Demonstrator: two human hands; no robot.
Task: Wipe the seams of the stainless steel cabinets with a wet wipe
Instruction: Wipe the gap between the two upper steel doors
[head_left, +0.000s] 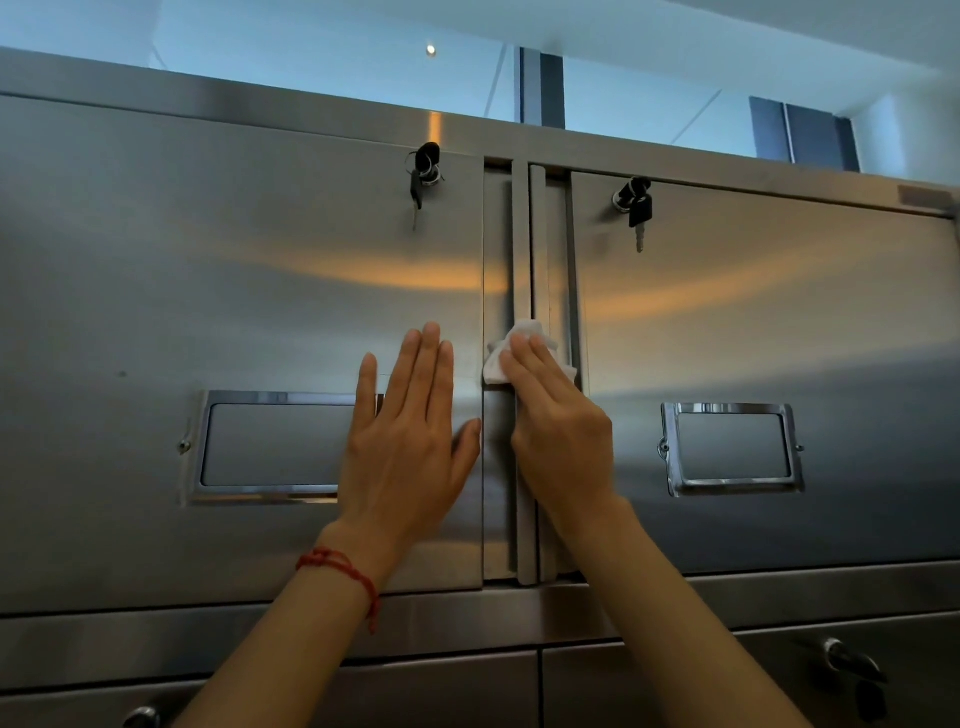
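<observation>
Two stainless steel cabinet doors fill the view, the left door (234, 312) and the right door (753, 322). Between them runs a vertical seam (522, 234) with recessed handle strips. My right hand (561, 426) presses a white wet wipe (501, 358) flat against the seam at mid height, fingers straight over it. My left hand (410, 431) lies flat with straight fingers on the left door, just beside the seam. A red string bracelet circles my left wrist.
Keys hang from a lock on the left door (426, 171) and from one on the right door (636, 205). Each door carries a framed label holder (732, 447). Lower cabinet doors with locks (852, 670) sit below. Windows and ceiling show above the cabinet top.
</observation>
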